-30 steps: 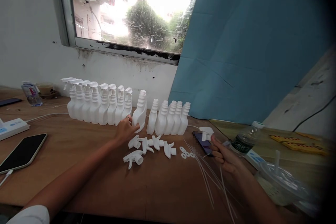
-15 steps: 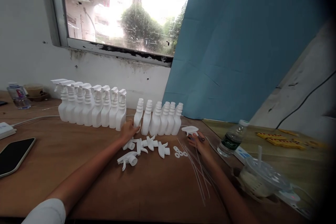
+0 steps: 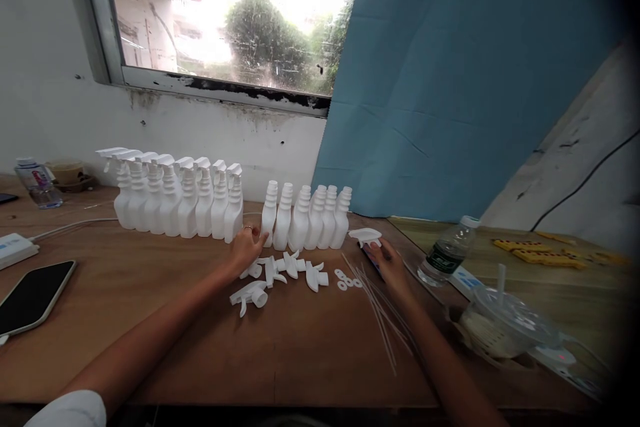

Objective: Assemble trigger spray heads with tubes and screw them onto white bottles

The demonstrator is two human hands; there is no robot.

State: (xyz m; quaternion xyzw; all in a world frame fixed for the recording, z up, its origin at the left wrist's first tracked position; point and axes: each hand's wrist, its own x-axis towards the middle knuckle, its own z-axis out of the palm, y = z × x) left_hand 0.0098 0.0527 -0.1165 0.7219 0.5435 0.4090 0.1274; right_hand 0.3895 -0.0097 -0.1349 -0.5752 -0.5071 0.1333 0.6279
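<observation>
My left hand (image 3: pixel 247 247) has its fingers closed about the lower part of a white open-necked spray bottle (image 3: pixel 269 217), the leftmost of the uncapped row, which stands upright on the table. My right hand (image 3: pixel 390 263) pinches a white trigger sprayer head (image 3: pixel 365 236) beyond the thin tubes; its fingertips are partly hidden. Between the hands lie several loose trigger sprayer heads (image 3: pixel 250 295), small white ring washers (image 3: pixel 345 278) and thin clear dip tubes (image 3: pixel 383 320). Several bottles with sprayers fitted (image 3: pixel 187 203) stand in a row left of my left hand.
At right are a water bottle (image 3: pixel 447 255), a lidded drink cup (image 3: pixel 500 323) and yellow pieces (image 3: pixel 545 255). A phone (image 3: pixel 35 297), a white power strip (image 3: pixel 15 248) and another bottle (image 3: pixel 40 183) lie or stand at left. A dark flat object (image 3: pixel 373 259) lies beside my right hand.
The view has shifted slightly. My left hand stays at the same bottle, and my right hand still has the sprayer head, with its wrist turned a little.
</observation>
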